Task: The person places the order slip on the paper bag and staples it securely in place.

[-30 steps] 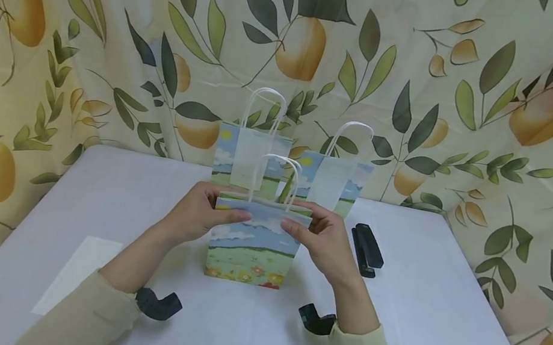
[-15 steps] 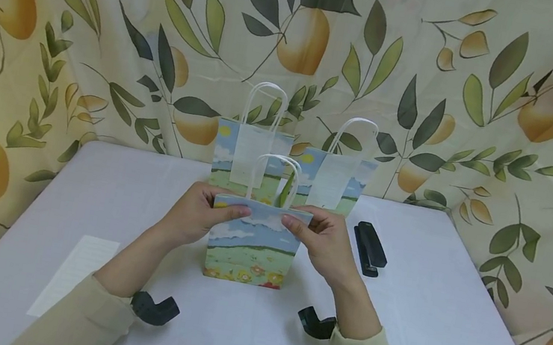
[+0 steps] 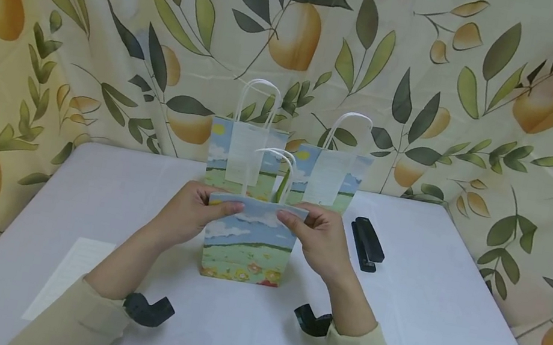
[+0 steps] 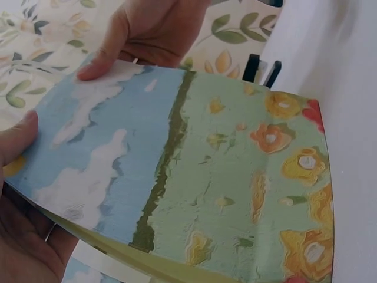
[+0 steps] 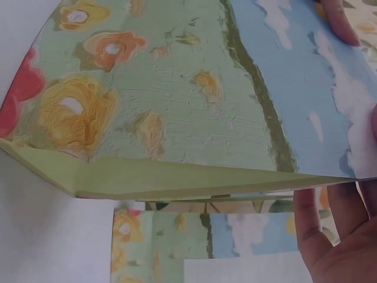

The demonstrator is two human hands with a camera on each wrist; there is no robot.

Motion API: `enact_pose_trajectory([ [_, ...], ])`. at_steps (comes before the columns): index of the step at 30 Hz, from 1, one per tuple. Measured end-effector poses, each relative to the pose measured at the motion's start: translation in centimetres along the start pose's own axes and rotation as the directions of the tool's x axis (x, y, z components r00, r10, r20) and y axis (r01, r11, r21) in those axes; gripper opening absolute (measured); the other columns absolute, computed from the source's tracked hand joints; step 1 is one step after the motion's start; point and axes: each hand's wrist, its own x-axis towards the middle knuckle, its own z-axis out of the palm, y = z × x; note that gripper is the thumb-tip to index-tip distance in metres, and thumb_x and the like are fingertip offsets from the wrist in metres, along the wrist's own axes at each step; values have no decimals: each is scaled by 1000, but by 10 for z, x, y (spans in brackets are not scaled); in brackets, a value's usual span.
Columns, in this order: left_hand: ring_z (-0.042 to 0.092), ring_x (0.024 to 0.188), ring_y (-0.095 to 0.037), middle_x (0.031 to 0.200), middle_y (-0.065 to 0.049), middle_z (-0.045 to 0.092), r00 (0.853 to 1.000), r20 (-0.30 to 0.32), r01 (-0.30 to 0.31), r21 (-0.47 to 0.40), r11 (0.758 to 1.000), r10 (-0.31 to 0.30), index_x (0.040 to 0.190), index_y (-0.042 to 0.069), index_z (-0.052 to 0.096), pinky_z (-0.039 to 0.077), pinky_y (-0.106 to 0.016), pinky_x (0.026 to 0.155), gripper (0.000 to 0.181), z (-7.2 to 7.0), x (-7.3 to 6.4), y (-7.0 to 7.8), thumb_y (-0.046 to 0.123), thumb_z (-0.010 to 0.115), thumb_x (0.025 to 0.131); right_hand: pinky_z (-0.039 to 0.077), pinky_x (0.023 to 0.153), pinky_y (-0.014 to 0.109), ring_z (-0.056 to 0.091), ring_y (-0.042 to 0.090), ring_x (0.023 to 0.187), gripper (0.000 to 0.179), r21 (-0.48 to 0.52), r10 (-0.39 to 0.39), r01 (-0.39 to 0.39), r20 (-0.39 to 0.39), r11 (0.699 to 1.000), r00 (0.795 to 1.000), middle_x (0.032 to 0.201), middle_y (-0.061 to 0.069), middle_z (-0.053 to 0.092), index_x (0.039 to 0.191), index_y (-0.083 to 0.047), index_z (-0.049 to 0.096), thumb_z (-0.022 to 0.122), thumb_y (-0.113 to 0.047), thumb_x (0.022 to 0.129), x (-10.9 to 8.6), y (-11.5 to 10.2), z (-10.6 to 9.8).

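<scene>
A small paper gift bag (image 3: 248,247), printed with sky, meadow and flowers, stands upright on the table with its white handles up. My left hand (image 3: 190,213) pinches its top edge at the left, thumb on the front and fingers behind. At the right end of the same edge my right hand (image 3: 323,238) pinches in the same way. Both thumbs show over the printed front in the left wrist view, where the paper bag (image 4: 224,171) fills the middle. Seen from the right wrist, the bag's green side fold (image 5: 194,177) narrows toward the top edge.
Behind stand two matching paper bags, one at the left (image 3: 219,154) and one at the right (image 3: 354,179), each with a white paper on its front. A black stapler (image 3: 367,244) lies to the right. A white sheet (image 3: 69,275) lies near my left forearm on the white table (image 3: 237,343).
The bag's top edges have come together, with the inside no longer showing. Both hands keep their pinch in nearly the same place, and the head view has shifted slightly.
</scene>
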Motion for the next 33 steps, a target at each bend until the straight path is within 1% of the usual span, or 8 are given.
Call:
enact_pose_trajectory([
  [1,60,69,-6,105,1,81,1000,-3,6,16,1000,-6,113,11,80,53,-25,70,24,-1,-1,0,29,73,98,58,76,24,74,9,88,21,-8,2,-2,-4,1000,1000,104,13,80,115,-4,78,73,-16,98,0,1,0],
  [4,37,53,-8,68,7,67,1000,-17,10,73,997,-8,110,14,81,39,-25,57,23,-3,-3,0,31,72,99,50,65,21,67,8,76,19,-34,6,-7,-21,999,1000,97,8,81,113,-7,79,73,-18,98,1,2,1],
  [8,35,55,-8,60,9,51,999,-40,20,111,994,-15,112,15,81,35,-24,56,23,-8,-7,0,31,72,99,29,50,24,41,11,54,16,-88,2,-6,-44,996,999,62,0,60,108,-13,81,75,-22,97,3,1,3],
  [12,62,86,-7,100,4,78,998,-43,49,120,992,-44,118,14,78,51,-25,82,27,-14,-14,0,31,72,99,22,48,26,28,15,51,13,-119,3,-10,-55,993,998,55,-1,32,102,-15,82,76,-25,96,4,0,4],
  [18,72,114,-15,120,-1,77,993,-47,119,191,974,-112,126,15,74,54,-40,102,35,-29,-27,-4,36,74,97,21,50,27,27,16,53,12,-120,17,-23,-51,992,999,56,-1,29,97,-16,82,77,-26,95,4,-3,3],
  [24,69,122,-21,132,3,72,990,-45,138,279,950,-131,132,20,70,56,-32,100,40,-49,-42,-13,37,75,96,21,52,27,28,16,54,13,-98,11,-15,-41,995,999,55,0,32,99,-16,82,77,-26,95,2,-1,1],
  [28,65,128,-28,137,0,69,991,-56,134,390,911,-122,135,19,67,56,-34,102,43,-64,-55,-23,36,75,96,21,53,28,27,16,52,13,-79,2,-5,-36,997,999,53,-1,33,101,-15,82,76,-25,96,0,0,0],
  [33,59,134,-26,138,-2,68,988,-83,154,547,823,-130,140,17,62,51,-51,107,52,-83,-75,-37,40,76,95,22,52,28,27,16,51,13,-71,-4,1,-35,997,999,53,-1,33,101,-14,82,76,-25,96,-2,2,-2],
])
